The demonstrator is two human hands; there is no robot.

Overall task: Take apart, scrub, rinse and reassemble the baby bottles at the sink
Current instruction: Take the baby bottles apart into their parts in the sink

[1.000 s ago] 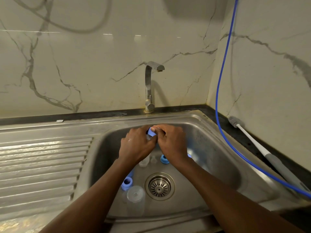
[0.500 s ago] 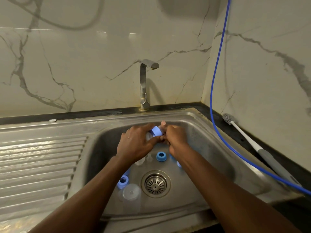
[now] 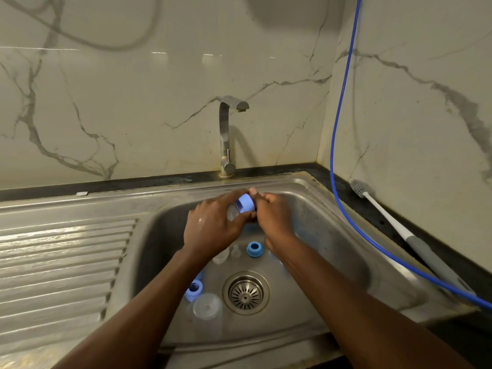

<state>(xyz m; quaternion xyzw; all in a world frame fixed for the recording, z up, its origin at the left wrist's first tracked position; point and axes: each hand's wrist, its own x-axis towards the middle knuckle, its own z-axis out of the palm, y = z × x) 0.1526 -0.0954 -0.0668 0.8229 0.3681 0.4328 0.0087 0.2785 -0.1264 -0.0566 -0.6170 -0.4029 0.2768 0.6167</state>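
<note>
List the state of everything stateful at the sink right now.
Tap: off, no water running.
Held bottle: blue ring on, left hand grips body, right hand grips ring.
Clear bottle: loose in sink beside drain.
Spare ring: loose on sink floor.
Brush: idle on counter.

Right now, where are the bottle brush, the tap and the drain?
Long white bottle brush, grey handle (image 3: 383, 212): head view, white stem.
Bent steel tap (image 3: 224, 131): head view, upright pipe.
Round steel drain strainer (image 3: 246, 293): head view, centre.
</note>
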